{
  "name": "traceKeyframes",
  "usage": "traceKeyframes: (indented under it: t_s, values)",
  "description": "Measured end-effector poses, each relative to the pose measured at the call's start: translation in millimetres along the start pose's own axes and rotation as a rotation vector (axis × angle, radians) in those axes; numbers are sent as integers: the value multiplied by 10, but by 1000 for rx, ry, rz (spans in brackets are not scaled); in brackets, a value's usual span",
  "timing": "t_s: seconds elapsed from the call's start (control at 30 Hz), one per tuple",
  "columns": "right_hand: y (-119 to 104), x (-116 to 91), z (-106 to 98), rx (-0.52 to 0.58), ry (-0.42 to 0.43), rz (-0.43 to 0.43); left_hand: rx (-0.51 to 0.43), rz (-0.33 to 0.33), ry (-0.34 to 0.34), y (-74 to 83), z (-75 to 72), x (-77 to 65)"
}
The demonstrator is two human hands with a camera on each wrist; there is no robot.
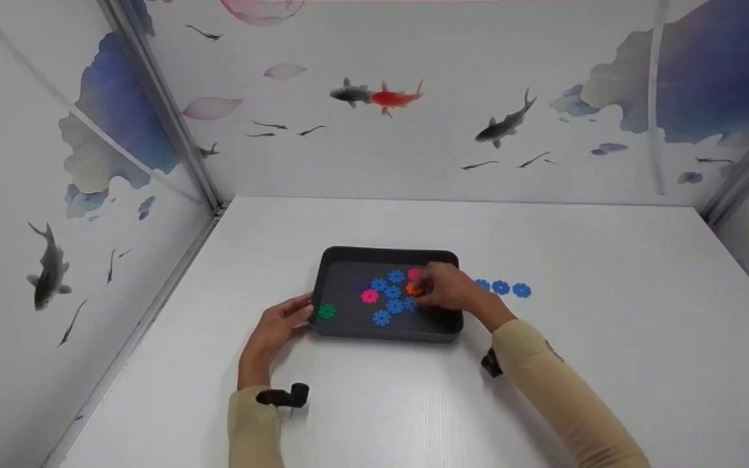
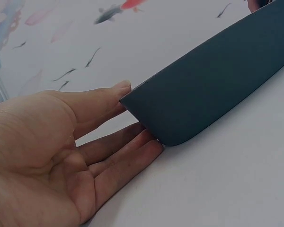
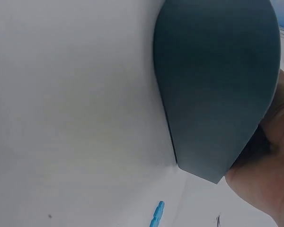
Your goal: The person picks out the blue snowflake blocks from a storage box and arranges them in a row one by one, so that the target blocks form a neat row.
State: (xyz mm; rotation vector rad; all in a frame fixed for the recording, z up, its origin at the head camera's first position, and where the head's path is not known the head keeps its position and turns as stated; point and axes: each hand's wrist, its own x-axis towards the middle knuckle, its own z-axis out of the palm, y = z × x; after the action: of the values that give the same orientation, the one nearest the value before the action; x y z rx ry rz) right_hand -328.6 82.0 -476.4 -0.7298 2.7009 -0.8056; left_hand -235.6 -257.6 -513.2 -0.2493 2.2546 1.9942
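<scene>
A dark grey tray (image 1: pixel 348 331) holds several small flower-shaped plastic discs. My left hand (image 1: pixel 277 328) holds the tray's left end, thumb at the rim and fingers against the outer wall; the left wrist view shows this grip (image 2: pixel 71 151) close up. My right hand (image 1: pixel 446 288) reaches over the right wall, fingers bent down among the discs. Its fingertips overlap an orange disc (image 1: pixel 411 290), beside a pink disc (image 1: pixel 414 273) and a blue disc (image 1: pixel 409 303). I cannot tell whether they pinch one. In the right wrist view the tray wall (image 3: pixel 217 85) hides those fingertips.
More blue discs (image 1: pixel 392 292), another pink disc (image 1: pixel 369 296) and a green disc (image 1: pixel 327 312) lie in the tray. On the white table (image 1: pixel 374 403), blue discs (image 1: pixel 500 287) stand in a row right of it. Patterned panels (image 1: pixel 413 149) border the table.
</scene>
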Motion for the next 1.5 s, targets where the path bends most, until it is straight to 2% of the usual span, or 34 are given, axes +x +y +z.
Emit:
traceKeyframes:
  t_s: [0.23, 0.73, 1.13, 1.5]
  values:
    - [-13, 2, 28, -115, -10, 3, 5, -3, 2, 7, 8, -10]
    - [-8, -11, 64, -211, 16, -32, 24, -1, -9, 14, -12, -21]
    - [38, -8, 86, -226, 51, -68, -2, -11, -4, 10, -2, -8]
    - [32, -14, 54, -226, 78, -94, 16, -3, 0, 0, -1, -3]
